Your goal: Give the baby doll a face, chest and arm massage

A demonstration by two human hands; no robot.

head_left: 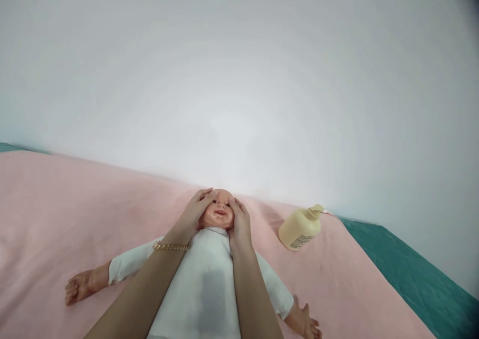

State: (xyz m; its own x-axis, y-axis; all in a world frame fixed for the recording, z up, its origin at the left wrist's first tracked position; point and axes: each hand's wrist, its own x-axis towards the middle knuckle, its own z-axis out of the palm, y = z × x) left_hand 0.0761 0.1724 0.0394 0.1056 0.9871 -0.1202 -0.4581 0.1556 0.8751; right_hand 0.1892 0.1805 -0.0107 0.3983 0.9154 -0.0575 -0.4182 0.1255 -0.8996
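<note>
A baby doll [204,284] in a white outfit lies on its back on a pink cloth [333,279], arms spread wide, its smiling face up. My left hand [197,210] cups the side of the doll's head at the left, thumb on the brow near the eye. On the opposite side, my right hand [240,219] is wrapped round the head, its thumb near the other eye. A beaded bracelet [170,247] circles my left wrist. The back of the doll's head is hidden.
A yellow pump bottle [299,228] stands on the pink cloth to the right of the doll's head. Green cloth [404,264] shows beyond the pink one at the right. A pale wall [232,80] rises behind.
</note>
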